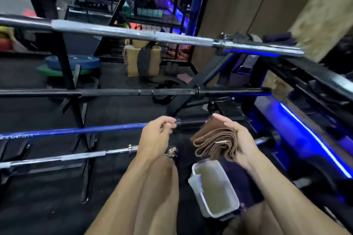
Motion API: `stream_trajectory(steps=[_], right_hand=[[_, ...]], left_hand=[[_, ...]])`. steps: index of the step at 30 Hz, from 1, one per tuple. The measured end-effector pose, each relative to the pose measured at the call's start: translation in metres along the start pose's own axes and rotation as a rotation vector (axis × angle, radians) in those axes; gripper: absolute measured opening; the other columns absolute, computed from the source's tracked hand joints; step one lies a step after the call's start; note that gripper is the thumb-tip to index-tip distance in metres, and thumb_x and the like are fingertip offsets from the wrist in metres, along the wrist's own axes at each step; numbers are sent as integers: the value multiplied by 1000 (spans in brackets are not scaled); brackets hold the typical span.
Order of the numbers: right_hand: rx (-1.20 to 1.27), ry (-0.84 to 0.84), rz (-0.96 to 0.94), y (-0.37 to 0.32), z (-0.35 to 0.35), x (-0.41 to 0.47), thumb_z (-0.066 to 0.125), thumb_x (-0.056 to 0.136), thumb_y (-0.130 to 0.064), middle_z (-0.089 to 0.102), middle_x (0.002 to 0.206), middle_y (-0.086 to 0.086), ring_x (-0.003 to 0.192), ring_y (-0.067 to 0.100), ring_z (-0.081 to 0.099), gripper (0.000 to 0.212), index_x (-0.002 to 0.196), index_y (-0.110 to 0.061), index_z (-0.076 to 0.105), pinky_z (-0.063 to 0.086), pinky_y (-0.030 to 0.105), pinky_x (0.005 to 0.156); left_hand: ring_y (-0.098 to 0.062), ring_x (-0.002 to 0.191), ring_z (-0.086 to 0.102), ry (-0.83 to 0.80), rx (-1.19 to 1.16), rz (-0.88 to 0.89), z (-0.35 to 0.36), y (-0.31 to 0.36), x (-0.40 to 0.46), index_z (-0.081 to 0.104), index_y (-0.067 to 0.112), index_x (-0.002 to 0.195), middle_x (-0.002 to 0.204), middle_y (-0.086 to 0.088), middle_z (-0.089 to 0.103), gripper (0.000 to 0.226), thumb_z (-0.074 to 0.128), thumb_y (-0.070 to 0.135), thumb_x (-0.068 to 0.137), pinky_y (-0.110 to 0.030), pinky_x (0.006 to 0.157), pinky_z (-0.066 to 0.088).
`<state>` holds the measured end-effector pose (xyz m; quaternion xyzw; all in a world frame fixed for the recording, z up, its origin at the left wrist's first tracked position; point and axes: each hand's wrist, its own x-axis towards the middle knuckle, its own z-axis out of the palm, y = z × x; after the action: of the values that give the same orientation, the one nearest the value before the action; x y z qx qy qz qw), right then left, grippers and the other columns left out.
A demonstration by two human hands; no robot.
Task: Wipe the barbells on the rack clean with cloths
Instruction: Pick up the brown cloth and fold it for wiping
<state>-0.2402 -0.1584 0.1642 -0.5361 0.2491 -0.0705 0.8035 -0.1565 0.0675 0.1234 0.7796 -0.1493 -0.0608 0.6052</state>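
The blue barbell [76, 130] lies third down on the rack [76, 112], between a black bar [114, 92] above and a silver bar [66, 157] below. The left hand [156, 133] curls its fingers around the blue bar near its collar. The right hand [235, 137] clamps a folded brown cloth [212, 143] beside the sleeve. Best to steady the bar, wrap the cloth fully round and slide along. A white tub [215, 187] of liquid sits below.

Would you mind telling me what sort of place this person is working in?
Most likely a gym, probably its weights or storage area. Several barbells lie across a black rack, such as the silver barbell and the blue barbell, and coloured weight plates are stacked on the dark floor behind.
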Motion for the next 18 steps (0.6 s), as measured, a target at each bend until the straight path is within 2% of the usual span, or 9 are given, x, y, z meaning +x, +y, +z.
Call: stream_trajectory(steps=[2, 6, 8, 10, 12, 15, 18], right_hand=[[18, -46, -39, -16, 6, -23, 48, 85, -17, 66, 130, 22, 116, 38, 65, 53, 134, -13, 65, 52, 43, 100], [66, -160, -101, -42, 15, -58, 46, 90, -20, 64, 136, 20, 124, 38, 61, 48, 134, -19, 67, 46, 50, 108], [118, -213, -123, -51, 19, -70, 43, 94, -19, 63, 139, 16, 126, 36, 61, 46, 132, -21, 69, 40, 52, 113], [161, -267, -143, -56, 22, -84, 43, 93, -18, 64, 138, 13, 122, 33, 65, 44, 127, -20, 72, 46, 52, 109], [178, -333, -159, -57, 25, -98, 43, 93, -18, 64, 139, 11, 123, 32, 64, 44, 126, -20, 72, 51, 51, 104], [188, -397, -152, -59, 28, -115, 40, 96, -19, 62, 142, 8, 127, 32, 61, 45, 130, -21, 68, 51, 50, 103], [202, -459, -156, -60, 29, -127, 39, 99, -19, 58, 146, 6, 132, 31, 57, 46, 137, -21, 65, 54, 47, 101]], left_hand=[[0, 84, 71, -65, -37, 49, -1, 21, -12, 71, 30, 101, 95, 14, 77, 31, 49, 9, 102, -22, 83, 53], [-9, 94, 72, -168, -137, 155, -5, 65, -33, 73, 29, 107, 101, 8, 77, 15, 61, 30, 99, -33, 94, 56], [-9, 103, 70, -258, -200, 208, -8, 85, -42, 72, 29, 115, 109, 7, 75, 27, 64, 42, 92, -33, 97, 55], [-7, 111, 66, -367, -226, 259, -10, 101, -52, 66, 28, 127, 120, 8, 71, 44, 68, 47, 87, -29, 100, 52], [-8, 117, 64, -439, -198, 282, -11, 111, -61, 59, 32, 135, 129, 11, 66, 57, 75, 51, 83, -34, 105, 50], [-14, 114, 67, -396, -163, 294, -11, 120, -69, 56, 36, 132, 126, 9, 67, 61, 81, 52, 79, -45, 103, 52], [-22, 99, 69, -292, -115, 322, -13, 131, -78, 60, 37, 125, 108, 3, 71, 53, 74, 57, 79, -51, 95, 55]])
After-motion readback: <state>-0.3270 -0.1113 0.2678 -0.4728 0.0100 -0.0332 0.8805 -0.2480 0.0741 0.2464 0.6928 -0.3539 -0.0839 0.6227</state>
